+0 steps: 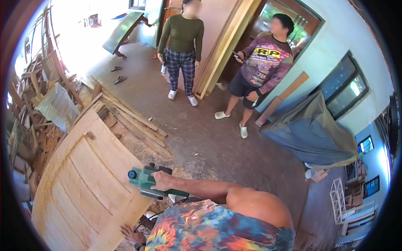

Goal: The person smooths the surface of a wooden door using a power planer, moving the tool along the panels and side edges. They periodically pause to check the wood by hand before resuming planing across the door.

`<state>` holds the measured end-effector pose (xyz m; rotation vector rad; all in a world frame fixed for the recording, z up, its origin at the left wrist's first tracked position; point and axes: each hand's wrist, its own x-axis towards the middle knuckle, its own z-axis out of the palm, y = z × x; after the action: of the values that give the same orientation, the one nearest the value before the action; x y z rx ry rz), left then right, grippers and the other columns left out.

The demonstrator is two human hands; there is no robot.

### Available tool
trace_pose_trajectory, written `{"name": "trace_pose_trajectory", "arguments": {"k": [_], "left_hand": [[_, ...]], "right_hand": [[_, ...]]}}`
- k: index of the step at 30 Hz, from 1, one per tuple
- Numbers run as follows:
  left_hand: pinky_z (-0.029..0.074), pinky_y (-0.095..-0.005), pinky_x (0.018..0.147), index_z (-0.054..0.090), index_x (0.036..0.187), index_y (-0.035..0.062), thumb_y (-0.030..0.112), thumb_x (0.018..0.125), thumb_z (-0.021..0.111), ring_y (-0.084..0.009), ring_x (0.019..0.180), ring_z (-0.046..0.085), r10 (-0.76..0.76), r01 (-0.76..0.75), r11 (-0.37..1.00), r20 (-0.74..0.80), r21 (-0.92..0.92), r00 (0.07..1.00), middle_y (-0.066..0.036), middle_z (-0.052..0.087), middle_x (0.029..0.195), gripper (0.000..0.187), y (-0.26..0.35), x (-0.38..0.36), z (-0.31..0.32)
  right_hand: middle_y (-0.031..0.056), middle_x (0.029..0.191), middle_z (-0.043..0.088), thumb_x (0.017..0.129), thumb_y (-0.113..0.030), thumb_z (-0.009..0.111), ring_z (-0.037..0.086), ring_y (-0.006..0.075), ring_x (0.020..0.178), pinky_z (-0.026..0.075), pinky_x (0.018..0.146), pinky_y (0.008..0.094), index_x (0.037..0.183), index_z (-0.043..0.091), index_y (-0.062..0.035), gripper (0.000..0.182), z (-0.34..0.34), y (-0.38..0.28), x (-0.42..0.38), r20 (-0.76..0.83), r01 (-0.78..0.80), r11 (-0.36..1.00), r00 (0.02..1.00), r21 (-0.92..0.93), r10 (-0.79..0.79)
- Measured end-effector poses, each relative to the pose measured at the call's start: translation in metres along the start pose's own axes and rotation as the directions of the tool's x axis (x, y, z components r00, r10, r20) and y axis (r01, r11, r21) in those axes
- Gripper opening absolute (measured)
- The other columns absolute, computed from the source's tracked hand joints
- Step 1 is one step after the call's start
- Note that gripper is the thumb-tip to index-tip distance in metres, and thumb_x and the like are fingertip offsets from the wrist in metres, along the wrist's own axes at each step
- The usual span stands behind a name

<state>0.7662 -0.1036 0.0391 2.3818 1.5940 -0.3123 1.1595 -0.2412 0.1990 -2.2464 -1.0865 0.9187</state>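
right hand [162, 180] wrapping fingers around the green planer [147, 180], planer sitting on the near right edge of the wooden door [83, 180], left hand [132, 234] gripping the door's near edge, fingers curling under

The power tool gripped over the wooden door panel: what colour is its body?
Green, with a dark base; the electric planer shows only in the head view.

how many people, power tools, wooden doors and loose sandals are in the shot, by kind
people standing by: 2
green power planer, in the right hand: 1
wooden door, left hand at its edge: 1
sandals on the floor: 2
total: 6
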Motion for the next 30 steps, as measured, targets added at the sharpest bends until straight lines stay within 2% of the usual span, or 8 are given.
{"name": "trace_pose_trajectory", "arguments": {"k": [2, 6, 9, 11, 17, 20, 22, 30], "left_hand": [[0.017, -0.0528, 0.122, 0.029, 0.159, 0.0157, 0.024, 0.101, 0.049, -0.0398, 0.153, 0.016, -0.026, 0.026, 1.0, 0.008, 0.002, 1.0, -0.013, 0.017, 0.168, 0.061, 0.002, -0.009, -0.004], [0.017, -0.0518, 0.123, 0.03, 0.158, 0.0132, 0.02, 0.101, 0.048, -0.0402, 0.152, 0.017, 0.023, -0.025, 0.998, -0.048, -0.05, 0.999, -0.016, 0.016, 0.167, 0.061, 0.004, -0.008, -0.006], [0.016, -0.0516, 0.123, 0.029, 0.158, 0.0129, 0.019, 0.101, 0.048, -0.0406, 0.152, 0.016, 0.026, -0.029, 0.998, -0.056, -0.056, 0.998, -0.016, 0.016, 0.167, 0.061, 0.003, -0.009, -0.003], [0.016, -0.0515, 0.123, 0.029, 0.158, 0.0128, 0.019, 0.101, 0.048, -0.0408, 0.152, 0.016, 0.015, -0.018, 0.998, -0.054, -0.062, 0.998, -0.016, 0.015, 0.167, 0.061, 0.007, -0.008, -0.004], [0.013, -0.0534, 0.123, 0.027, 0.159, 0.0138, 0.023, 0.102, 0.051, -0.0414, 0.152, 0.016, 0.013, -0.021, 0.995, -0.079, -0.099, 0.997, -0.016, 0.015, 0.167, 0.063, 0.004, -0.003, -0.001], [0.013, -0.0544, 0.123, 0.028, 0.159, 0.0146, 0.026, 0.102, 0.052, -0.0415, 0.152, 0.016, 0.004, -0.004, 1.0, -0.043, -0.011, 0.999, -0.017, 0.016, 0.167, 0.063, 0.003, -0.004, -0.004], [0.014, -0.0541, 0.123, 0.029, 0.159, 0.015, 0.029, 0.102, 0.052, -0.0416, 0.152, 0.016, -0.01, 0.005, 0.998, -0.063, -0.07, 0.998, -0.017, 0.016, 0.167, 0.063, 0.0, -0.001, 0.003], [0.016, -0.0534, 0.122, 0.031, 0.158, 0.0136, 0.034, 0.104, 0.048, -0.0421, 0.151, 0.018, 0.024, -0.026, 0.999, -0.122, -0.021, 0.992, -0.017, 0.019, 0.166, 0.06, -0.012, 0.005, 0.022]], "right_hand": [[0.0305, 0.102, 0.069, 0.078, -0.033, 0.081, 0.068, 0.0428, 0.102, 0.055, 0.089, 0.0459, 0.107, 0.064, 0.0058, 0.051, 0.005, 0.007, 0.001, -0.032, -0.006, 1.0, 0.999, -0.005, 0.006], [0.0305, 0.103, 0.069, 0.078, -0.031, 0.081, 0.068, 0.0428, 0.102, 0.055, 0.089, 0.0456, 0.108, 0.064, 0.0059, 0.051, 0.002, 0.012, 0.003, -0.002, 0.055, 0.998, 0.998, 0.013, -0.055], [0.0301, 0.102, 0.069, 0.077, -0.028, 0.081, 0.068, 0.0424, 0.102, 0.055, 0.089, 0.0454, 0.109, 0.064, 0.006, 0.05, 0.008, 0.021, 0.006, -0.025, 0.022, 1.0, 0.999, 0.016, -0.021], [0.0298, 0.104, 0.069, 0.076, -0.027, 0.08, 0.068, 0.0419, 0.103, 0.056, 0.089, 0.0452, 0.112, 0.064, 0.0063, 0.052, 0.011, 0.024, 0.011, 0.023, 0.001, 1.0, 1.0, -0.005, -0.001], [0.0292, 0.102, 0.069, 0.076, -0.028, 0.078, 0.068, 0.0421, 0.101, 0.056, 0.088, 0.0453, 0.107, 0.065, 0.005, 0.047, 0.013, 0.026, 0.007, -0.053, 0.067, 0.996, 0.996, -0.052, -0.07], [0.0288, 0.101, 0.069, 0.076, -0.026, 0.077, 0.068, 0.0421, 0.101, 0.056, 0.088, 0.0454, 0.104, 0.065, 0.0045, 0.043, 0.015, 0.027, 0.008, -0.048, 0.072, 0.995, 0.996, -0.065, -0.075], [0.0288, 0.101, 0.069, 0.076, -0.025, 0.077, 0.068, 0.042, 0.101, 0.056, 0.089, 0.0455, 0.104, 0.065, 0.0045, 0.043, 0.013, 0.024, 0.007, -0.031, 0.048, 0.998, 0.998, -0.038, -0.05], [0.0296, 0.101, 0.069, 0.077, -0.023, 0.076, 0.068, 0.0423, 0.101, 0.056, 0.088, 0.0467, 0.105, 0.065, 0.0043, 0.041, 0.018, 0.028, 0.008, -0.05, 0.049, 0.999, 0.998, 0.017, -0.049]]}}
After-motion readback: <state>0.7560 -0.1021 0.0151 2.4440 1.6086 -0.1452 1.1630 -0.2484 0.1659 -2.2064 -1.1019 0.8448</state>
